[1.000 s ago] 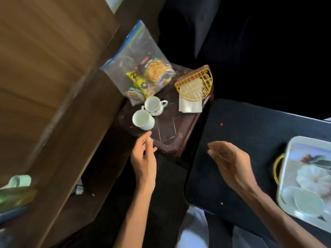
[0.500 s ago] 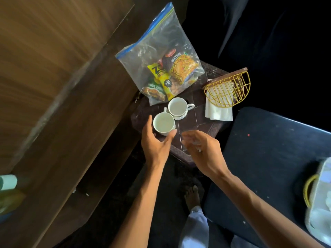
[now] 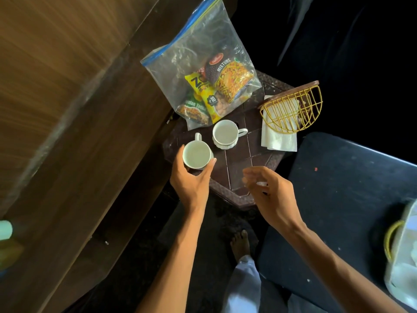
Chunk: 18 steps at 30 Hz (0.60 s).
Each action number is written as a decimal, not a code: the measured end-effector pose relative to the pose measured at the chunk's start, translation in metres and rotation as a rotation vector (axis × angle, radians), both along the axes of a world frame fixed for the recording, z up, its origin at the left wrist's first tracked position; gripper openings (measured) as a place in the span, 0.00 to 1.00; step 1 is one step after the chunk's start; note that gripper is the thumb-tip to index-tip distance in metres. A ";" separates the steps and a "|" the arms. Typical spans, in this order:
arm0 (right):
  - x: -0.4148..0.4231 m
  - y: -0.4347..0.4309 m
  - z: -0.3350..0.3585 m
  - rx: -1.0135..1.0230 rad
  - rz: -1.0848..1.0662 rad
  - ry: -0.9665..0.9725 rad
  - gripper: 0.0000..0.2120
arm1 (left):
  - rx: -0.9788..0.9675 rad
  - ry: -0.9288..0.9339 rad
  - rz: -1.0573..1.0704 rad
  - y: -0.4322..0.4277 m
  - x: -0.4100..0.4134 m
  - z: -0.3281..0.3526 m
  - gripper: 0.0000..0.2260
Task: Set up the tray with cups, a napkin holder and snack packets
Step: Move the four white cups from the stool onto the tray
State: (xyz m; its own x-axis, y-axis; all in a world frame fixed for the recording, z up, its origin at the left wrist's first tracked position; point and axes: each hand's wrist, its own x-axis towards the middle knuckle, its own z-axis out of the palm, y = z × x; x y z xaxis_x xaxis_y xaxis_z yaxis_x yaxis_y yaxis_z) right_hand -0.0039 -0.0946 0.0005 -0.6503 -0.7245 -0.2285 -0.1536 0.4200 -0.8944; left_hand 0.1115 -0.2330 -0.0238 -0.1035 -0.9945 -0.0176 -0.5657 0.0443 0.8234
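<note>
Two white cups are sitting on the small brown desk (image 3: 237, 177); the left hand (image 3: 191, 181) is wrapping its fingers (image 3: 212, 161) around the nearer cup (image 3: 196, 155). The right hand (image 3: 270, 195) is hanging loose, holding nothing. Gripping snugly and lifting straight up should be keeping it clear of the other cup (image 3: 225, 134) just beside it.

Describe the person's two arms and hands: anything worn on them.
Both forearms are bare, with no sleeves in view. The left hand and right hand carry no gloves, and no rings, watch or bracelet can be made out on either wrist.

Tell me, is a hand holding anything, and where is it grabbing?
The left hand wraps the near white cup around its body, thumb and fingers on opposite sides, not on the handle. The right hand holds nothing.
</note>
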 end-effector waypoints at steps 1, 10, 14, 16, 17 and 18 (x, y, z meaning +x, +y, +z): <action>0.000 0.001 0.002 -0.003 -0.009 -0.005 0.08 | -0.001 0.004 0.007 -0.002 0.004 0.002 0.34; -0.015 0.015 0.039 -0.127 -0.064 -0.070 0.10 | 0.133 0.150 -0.414 0.025 0.029 0.051 0.37; -0.031 0.043 0.045 -0.173 0.055 -0.040 0.15 | 0.204 0.138 -0.697 0.054 0.016 0.061 0.37; -0.042 0.065 0.043 -0.170 0.087 -0.030 0.14 | 0.233 0.118 -0.800 0.070 0.004 0.062 0.37; -0.047 0.078 0.042 -0.160 0.086 -0.014 0.13 | 0.234 0.100 -0.850 0.078 -0.002 0.062 0.37; -0.053 0.092 0.041 -0.140 0.072 0.002 0.11 | 0.224 0.074 -0.903 0.086 -0.008 0.061 0.38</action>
